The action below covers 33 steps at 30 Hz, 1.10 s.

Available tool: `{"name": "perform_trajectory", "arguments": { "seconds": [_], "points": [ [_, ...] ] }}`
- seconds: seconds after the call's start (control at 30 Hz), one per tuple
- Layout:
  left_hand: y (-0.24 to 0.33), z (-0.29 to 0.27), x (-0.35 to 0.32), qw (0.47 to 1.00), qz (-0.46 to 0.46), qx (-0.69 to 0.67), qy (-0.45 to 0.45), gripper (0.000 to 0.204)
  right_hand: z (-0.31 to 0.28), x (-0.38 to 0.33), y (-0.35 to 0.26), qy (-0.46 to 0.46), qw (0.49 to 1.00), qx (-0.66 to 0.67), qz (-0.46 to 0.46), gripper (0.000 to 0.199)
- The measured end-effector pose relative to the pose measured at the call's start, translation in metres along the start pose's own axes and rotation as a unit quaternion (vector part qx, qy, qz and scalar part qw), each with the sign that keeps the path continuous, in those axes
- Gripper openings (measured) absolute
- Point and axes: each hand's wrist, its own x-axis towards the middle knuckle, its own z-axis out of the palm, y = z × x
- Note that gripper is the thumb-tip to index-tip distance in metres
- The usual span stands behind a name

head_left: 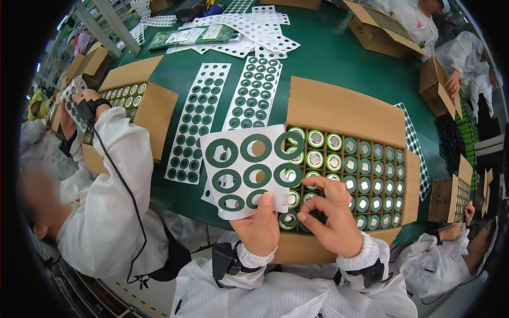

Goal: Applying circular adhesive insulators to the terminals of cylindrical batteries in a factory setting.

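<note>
My left hand (257, 228) holds up a white sheet (239, 163) of large green ring stickers, its thumb pressed on the front near the lower edge. Some rings in it show see-through centres. My right hand (334, 217) hovers just right of the sheet, over the near left part of a cardboard box (339, 106). Its fingers are curled with thumb and a fingertip close together; whatever lies between them is too small to make out. Upright cylindrical battery cells (315, 159) fill the box's divider grid. Shiny bare tops show at left; green rings cover those at right (364, 184).
Two ring sheets (197, 122) (249, 100) lie left of the box, another (416, 143) behind its right side. Punched white sheets (260, 29) and a green bagged pack (196, 36) lie at the back. A co-worker (106, 180) sits left beside an open box of cells (154, 116); others work at right.
</note>
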Motion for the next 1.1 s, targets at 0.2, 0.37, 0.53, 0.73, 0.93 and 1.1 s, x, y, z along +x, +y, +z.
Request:
{"name": "perform_trajectory", "arguments": {
  "seconds": [0.2, 0.37, 0.53, 0.73, 0.93, 1.1],
  "points": [
    [0.0028, 0.0048, 0.0008, 0.997, -0.02, -0.078, 0.004, 0.045, -0.0013, -0.0002, -0.0006, -0.009, 1.0, 0.004, 0.001, 0.008],
    [0.0018, 0.0037, 0.0002, 0.998, -0.009, -0.065, 0.0, 0.043, -0.0007, 0.0, -0.0027, -0.005, 1.0, 0.001, 0.001, 0.008],
    [0.0029, 0.0054, -0.0002, 0.997, -0.016, -0.072, -0.001, 0.042, 0.0003, -0.0006, -0.0022, -0.002, 1.0, -0.007, 0.001, 0.007],
    [0.0025, 0.0032, -0.0004, 0.998, -0.01, -0.07, 0.002, 0.043, 0.0018, -0.0006, -0.004, -0.004, 1.0, -0.014, 0.001, 0.008],
    [0.0029, 0.0052, 0.0008, 0.997, -0.014, -0.072, -0.001, 0.044, 0.0022, -0.0001, -0.0042, 0.006, 1.0, -0.017, 0.003, 0.008],
    [0.0016, 0.0025, -0.0002, 0.997, -0.012, -0.07, -0.003, 0.044, 0.0042, -0.0009, -0.003, 0.012, 1.0, -0.016, 0.001, 0.007]
  ]
}}
